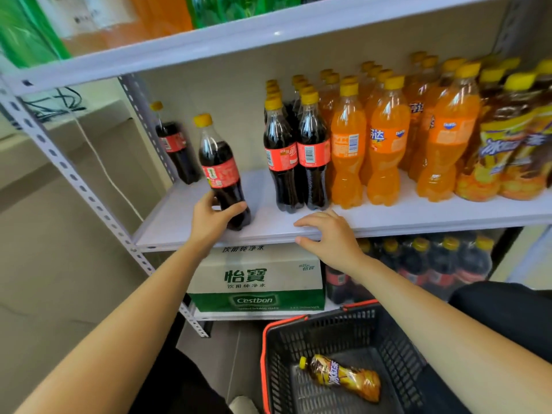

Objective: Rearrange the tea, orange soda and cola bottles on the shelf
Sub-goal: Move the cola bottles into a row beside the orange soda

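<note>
My left hand (212, 218) grips the lower part of a cola bottle (220, 168) that tilts on the white shelf (418, 213), left of the main cola group (295, 156). Another cola bottle (176, 147) stands alone at the back left corner. Orange soda bottles (385, 144) fill the middle and tea bottles (507, 144) the right end. My right hand (327, 234) rests on the shelf's front edge, fingers spread over it and thumb below, holding no bottle.
A black basket with red rim (270, 333) sits on the floor below right, one tea bottle (343, 376) lying in it. A Cestbon water carton (257, 282) and packed cola bottles (433, 264) occupy the lower shelf. A perforated upright post (89, 192) bounds the left side.
</note>
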A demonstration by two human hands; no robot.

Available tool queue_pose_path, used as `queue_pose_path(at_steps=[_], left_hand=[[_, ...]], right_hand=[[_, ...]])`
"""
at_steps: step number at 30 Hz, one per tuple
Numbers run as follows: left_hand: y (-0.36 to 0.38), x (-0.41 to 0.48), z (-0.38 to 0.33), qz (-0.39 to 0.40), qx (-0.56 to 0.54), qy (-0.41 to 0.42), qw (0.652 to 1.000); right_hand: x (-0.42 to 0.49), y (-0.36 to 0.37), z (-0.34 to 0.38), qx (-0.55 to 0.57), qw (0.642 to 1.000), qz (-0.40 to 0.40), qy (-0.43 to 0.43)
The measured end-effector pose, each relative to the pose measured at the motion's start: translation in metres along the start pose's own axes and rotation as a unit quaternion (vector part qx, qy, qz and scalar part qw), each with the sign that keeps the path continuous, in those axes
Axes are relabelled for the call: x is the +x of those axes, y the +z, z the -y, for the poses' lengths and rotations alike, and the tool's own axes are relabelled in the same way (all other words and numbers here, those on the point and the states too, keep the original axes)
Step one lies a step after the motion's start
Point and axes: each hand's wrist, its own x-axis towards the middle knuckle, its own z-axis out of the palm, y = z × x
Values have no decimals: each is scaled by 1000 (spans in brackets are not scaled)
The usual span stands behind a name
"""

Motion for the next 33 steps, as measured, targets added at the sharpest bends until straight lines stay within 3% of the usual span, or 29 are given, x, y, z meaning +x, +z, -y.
queue_pose_path(at_steps=[7,13,22,25,28,30,33], left_hand=[[32,-86,-27,39,-33,58,997],[57,-131,-26,206,26,91,974],[88,-160,-31,251,-32,33,967],[94,-163,-32,333,-86,-30,938],[95,-161,-33,390,-229,-110,885],[95,-160,-36,392,-264,-124,873],[99,-163,-37,358,-230,-103,899]], right_hand=[[-22,-19,26,252,966,23,61],[-32,-47,31,422,905,17,60],[-47,-60,14,495,857,41,139],[-50,-63,12,528,834,52,154],[-46,-68,9,547,817,33,178],[-43,-71,7,540,821,29,184],[-40,-73,4,499,847,20,184]])
